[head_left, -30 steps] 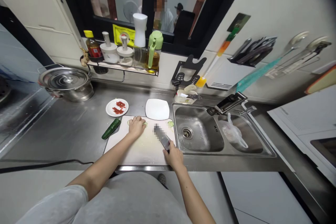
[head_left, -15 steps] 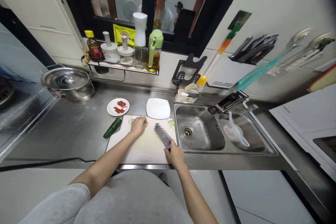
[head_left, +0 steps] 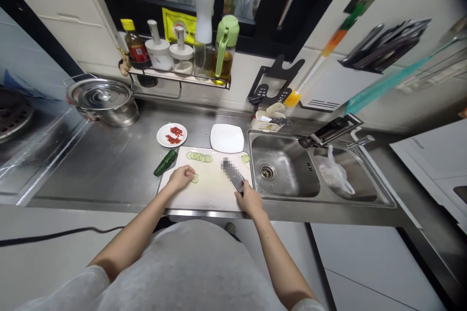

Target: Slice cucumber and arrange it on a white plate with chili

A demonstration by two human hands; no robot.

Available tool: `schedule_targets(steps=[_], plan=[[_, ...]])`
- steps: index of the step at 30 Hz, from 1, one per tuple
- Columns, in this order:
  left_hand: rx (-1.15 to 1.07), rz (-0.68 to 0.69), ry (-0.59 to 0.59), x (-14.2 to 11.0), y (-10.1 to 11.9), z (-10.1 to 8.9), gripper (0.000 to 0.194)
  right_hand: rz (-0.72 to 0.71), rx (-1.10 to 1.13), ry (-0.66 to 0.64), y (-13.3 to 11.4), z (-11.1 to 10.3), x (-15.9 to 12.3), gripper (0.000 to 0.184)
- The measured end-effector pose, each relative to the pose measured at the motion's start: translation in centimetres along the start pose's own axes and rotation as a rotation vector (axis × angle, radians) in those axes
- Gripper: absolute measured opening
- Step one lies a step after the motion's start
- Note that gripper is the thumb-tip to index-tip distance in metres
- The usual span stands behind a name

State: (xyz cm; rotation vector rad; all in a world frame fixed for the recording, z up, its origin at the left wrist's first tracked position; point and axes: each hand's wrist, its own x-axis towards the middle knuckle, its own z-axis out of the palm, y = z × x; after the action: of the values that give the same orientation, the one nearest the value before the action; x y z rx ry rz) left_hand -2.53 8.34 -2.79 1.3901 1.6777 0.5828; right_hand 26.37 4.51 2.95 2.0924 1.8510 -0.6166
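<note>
**Grips knife [head_left: 234, 177] in right hand [head_left: 251, 200], has left hand [head_left: 181, 177] at lone cucumber slice [head_left: 196, 179]**

Clasps the knife by its handle with the right fingers, pointing the blade away and to the left above the right part of the pale cutting board [head_left: 215, 197]. Cannot tell whether resting the blade on the surface or keeping it just clear; shows the far part of it only as pixelated blocks. Curls the left fingers inward, with fingertips right at the edge of the lone cucumber slice, left of the board's middle. Cannot tell whether pinching this slice or merely touching it.

Has farther off, near the board's far edge and well clear of both hands, an overlapping row of slices [head_left: 199, 157]. Has also, in the board's far right corner, some light green pieces [head_left: 245, 159], near the sink [head_left: 292, 184].

To the left, just beside the board on the steel counter [head_left: 91, 165], has a dark green cucumber [head_left: 166, 163] lying at a slant. Behind that, has a round white plate [head_left: 159, 135] bearing chopped red bits [head_left: 174, 139] in two heaps. Behind the board, near its far edge, has a squarish white plate [head_left: 226, 138]. At the far left, has a lidded steel pot [head_left: 122, 115].
</note>
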Motion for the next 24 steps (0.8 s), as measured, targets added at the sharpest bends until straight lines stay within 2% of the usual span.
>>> schedule_targets(steps=[4,8,12,17,24], plan=[[0.235,0.024,0.067,-1.4,0.1,-0.7,0.019,-0.016,-0.047,0.024,-0.1,-0.7,-0.3,0.041],[0.347,0.059,0.101,-2.0,0.3,-0.7,0.023,-0.021,-0.07,0.051,-0.7,-1.9,-1.3,0.035],[0.341,0.047,0.108,-2.2,-0.1,-0.3,0.024,-0.125,-0.087,0.004,-2.3,-2.2,-3.0,0.038],[0.321,0.015,0.107,-2.1,-0.2,-0.2,0.026,-0.293,-0.157,-0.07,-4.3,-1.3,-4.7,0.035],[0.299,0.035,0.097,-2.2,0.1,-0.4,0.026,-0.342,-0.188,-0.088,-5.7,-0.6,-5.4,0.032]])
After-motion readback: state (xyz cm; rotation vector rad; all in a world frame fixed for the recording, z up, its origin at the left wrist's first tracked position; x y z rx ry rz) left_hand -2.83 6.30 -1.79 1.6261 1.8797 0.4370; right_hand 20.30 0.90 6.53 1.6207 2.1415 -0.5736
